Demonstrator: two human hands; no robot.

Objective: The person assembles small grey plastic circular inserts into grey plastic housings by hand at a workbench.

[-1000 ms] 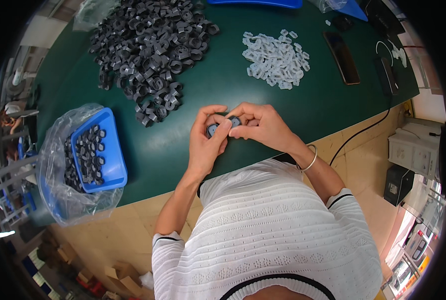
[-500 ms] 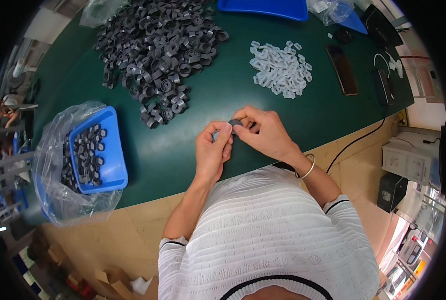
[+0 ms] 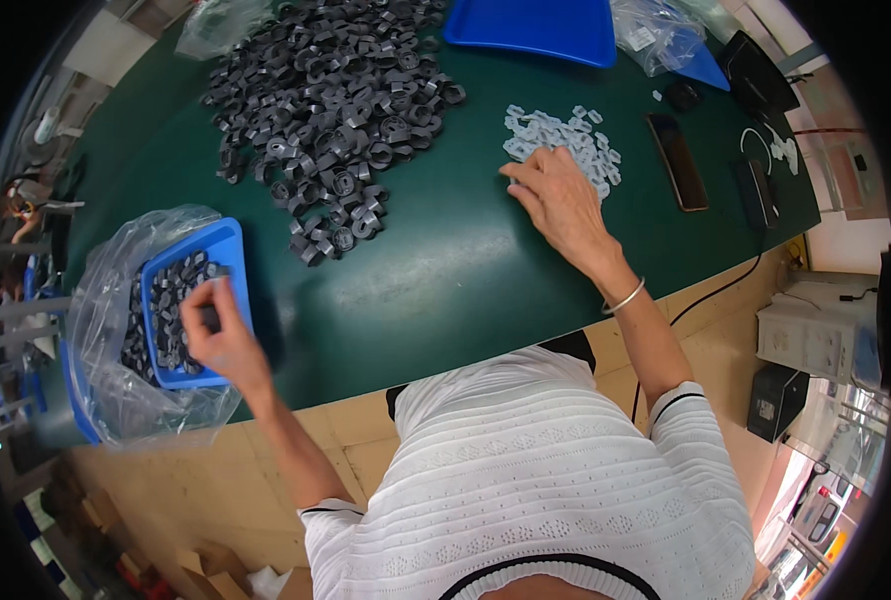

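**Q:** Where do the hands stand, and what does each meet?

**A:** My hands are well apart. My left hand [image 3: 218, 335] hangs over the small blue plastic bin [image 3: 234, 262], which sits in a clear plastic bag [image 3: 116, 300] at the near left edge of the dark green table top [image 3: 416, 270]; its fingers are curled over the dark grey ring-shaped parts [image 3: 166, 300] in the bin, though I cannot tell whether they pinch one. My right hand [image 3: 561, 200] lies flat, fingers spread, its fingertips at the near left rim of the scatter of small pale grey plastic pieces [image 3: 566, 140].

**Q:** Which way do the things lie from the hands?

**A:** The pale pieces lie just beyond and to the right of my right hand, the scatter's long axis running left to right. The large heap of loose dark grey rings [image 3: 336, 100] lies far and between the hands, somewhat nearer the left.

**Q:** And the room for moving?

**A:** A bare stretch of green runs between the hands, near my body. A dark flat phone [image 3: 678, 162] lies just right of the pale pieces; a large blue tray [image 3: 536, 25] bounds the far edge.
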